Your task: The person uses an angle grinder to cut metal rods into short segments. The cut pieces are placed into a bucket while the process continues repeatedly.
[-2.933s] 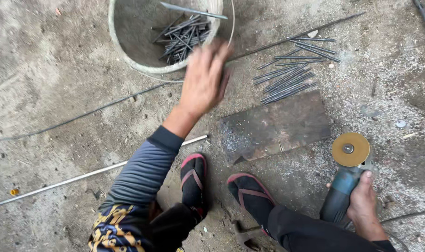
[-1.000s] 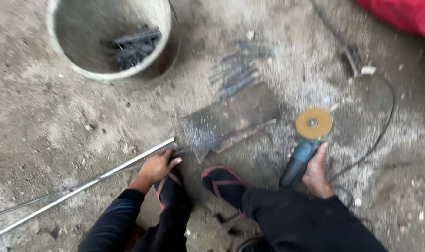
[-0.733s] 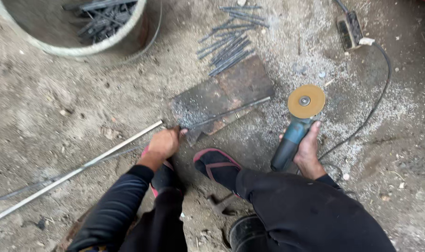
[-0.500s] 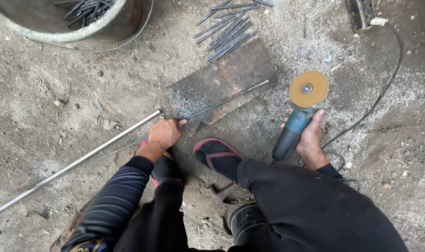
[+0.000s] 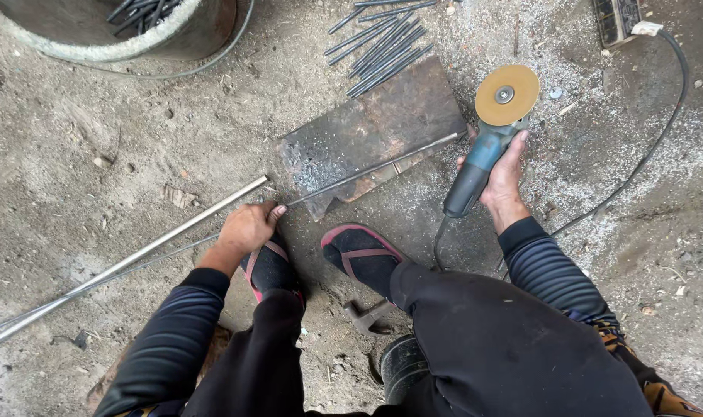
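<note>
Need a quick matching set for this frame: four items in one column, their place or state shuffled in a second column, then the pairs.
Items
1. angle grinder
2. thin steel rod
3. cut rod pieces
4. bucket

Places or states
A. top left, short rods inside
B. loose pile on the ground beyond the plate
C. gripped by the right hand
D. lying across the rusty steel plate, left hand at its near part

Pairs: 1-C, 2-D, 3-B, 4-A

Rusty matt steel plate, smooth shiny metal rod, rough dusty concrete floor
</note>
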